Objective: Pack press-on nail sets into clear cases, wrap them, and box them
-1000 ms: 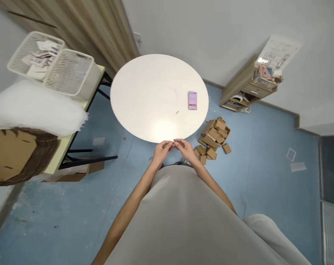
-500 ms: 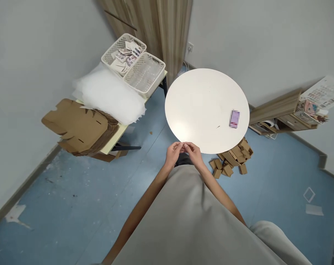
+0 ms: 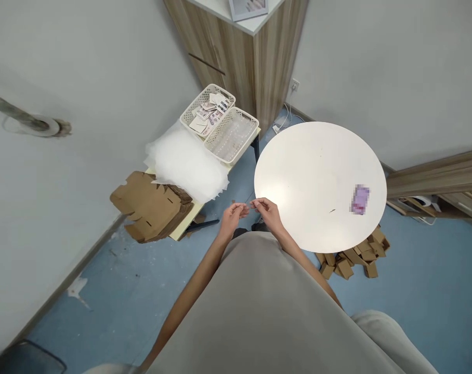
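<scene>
Swinging left since a second ago: the side worktop (image 3: 183, 226) has come from the far left toward mid-view, and the round worktop (image 3: 298, 171) has slid over to the right. Fingertips met in both earlier frames; now they've parted, with a small gap between. Reads as attention shifting to the side worktop, with no pick-up visible so far.

Left hand (image 3: 233, 215): fingers loosely curled, thumb close to them, nothing visible in it. Right hand (image 3: 267, 212): thumb and index almost pinched, no object showing. Both hands too small to rule out something tiny.

Nearest things: the round worktop's left edge, overlapped in view by the right hand (contact can't be told), and the white sheets (image 3: 191, 161), just ahead and left of the left hand, apart from it. Cardboard stack (image 3: 146, 205) farther left, beside the sheets; two baskets (image 3: 219, 125) past the sheets at the worktop's far end. Purple item (image 3: 359, 200), pixelated, lies on the round worktop, well right of both hands, untouched.
</scene>
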Demonstrator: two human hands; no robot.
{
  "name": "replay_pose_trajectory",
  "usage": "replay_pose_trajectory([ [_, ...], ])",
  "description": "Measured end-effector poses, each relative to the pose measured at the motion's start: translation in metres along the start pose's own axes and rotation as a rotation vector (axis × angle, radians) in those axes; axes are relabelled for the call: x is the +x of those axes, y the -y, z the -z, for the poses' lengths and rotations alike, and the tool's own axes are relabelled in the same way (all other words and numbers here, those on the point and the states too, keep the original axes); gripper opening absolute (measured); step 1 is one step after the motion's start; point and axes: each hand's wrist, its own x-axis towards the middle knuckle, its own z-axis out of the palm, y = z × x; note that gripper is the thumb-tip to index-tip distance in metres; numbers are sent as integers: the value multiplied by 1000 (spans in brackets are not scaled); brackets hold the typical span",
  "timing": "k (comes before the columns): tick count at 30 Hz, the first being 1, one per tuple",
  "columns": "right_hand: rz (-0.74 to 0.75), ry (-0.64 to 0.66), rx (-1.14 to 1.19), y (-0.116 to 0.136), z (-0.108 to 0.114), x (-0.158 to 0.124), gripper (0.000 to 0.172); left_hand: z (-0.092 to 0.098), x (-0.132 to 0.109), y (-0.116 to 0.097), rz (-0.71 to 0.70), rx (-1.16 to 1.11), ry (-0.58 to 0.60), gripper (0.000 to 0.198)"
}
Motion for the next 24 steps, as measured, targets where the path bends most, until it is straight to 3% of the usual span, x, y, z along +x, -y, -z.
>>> replay_pose_trajectory([
  [7, -113, -142, 79, -12, 2, 25, 50, 31, 49, -9, 0, 54, -57, 54],
  [10, -131, -184, 81, -13, 0, 30, 51, 43, 87, -19, -21, 132, -54, 49],
  [15, -126, -338, 58, 5, -3, 40, 50, 54, 186, -57, -120, 335, -50, 45],
  [20, -125, -509, 53, 34, -16, 48, 46, 43, 295, -110, -319, 589, -12, 58],
  [24, -141, -576, 51, 46, -33, 54, 44, 36, 364, -138, -454, 745, 86, 60],
])
